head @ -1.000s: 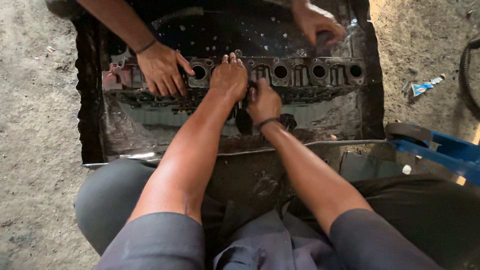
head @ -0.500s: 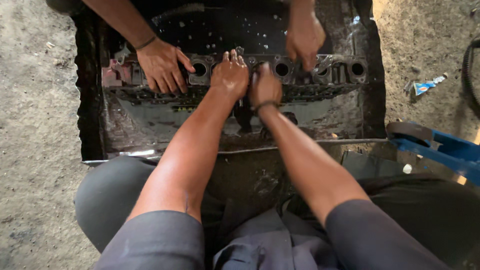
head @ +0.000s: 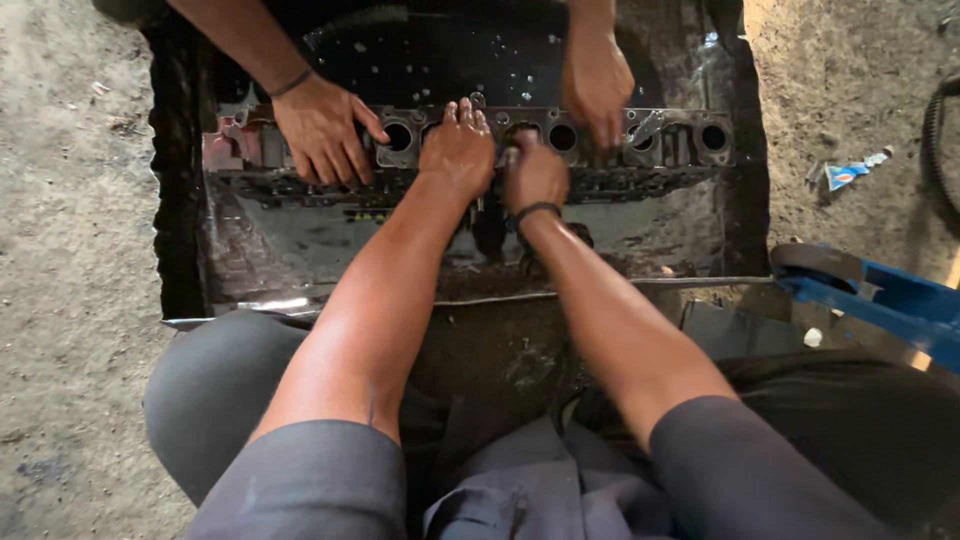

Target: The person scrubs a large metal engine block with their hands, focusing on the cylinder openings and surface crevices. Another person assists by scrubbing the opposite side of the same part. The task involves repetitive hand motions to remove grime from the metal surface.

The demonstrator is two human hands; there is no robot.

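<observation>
While the long metal engine head (head: 560,140) lies lengthwise in the wet black wash tray (head: 180,250), the wearer's left hand (head: 458,150) presses flat on its top near the middle, fingers spread over the edge, clasping nothing. Right hand (head: 533,172) is clenched around a small dark tool (too hidden to name; it looked like a brush a second ago) and is pushed against the head just beside the left hand. Since a second ago that fist has moved up from below the casting onto its top face, so scrubbing now looks to be on the port row rather than the side.

Co-worker's hand (head: 322,128), with a wristband, rests on the head's left part, unchanged. Co-worker's other hand (head: 598,85) has come down from the tray's far corner onto the ports right of centre, fingers pointing down; what it holds, cannot tell.

Blue metal frame (head: 880,300) sits at right, a crumpled wrapper (head: 845,175) on the dirt floor (head: 60,300).
</observation>
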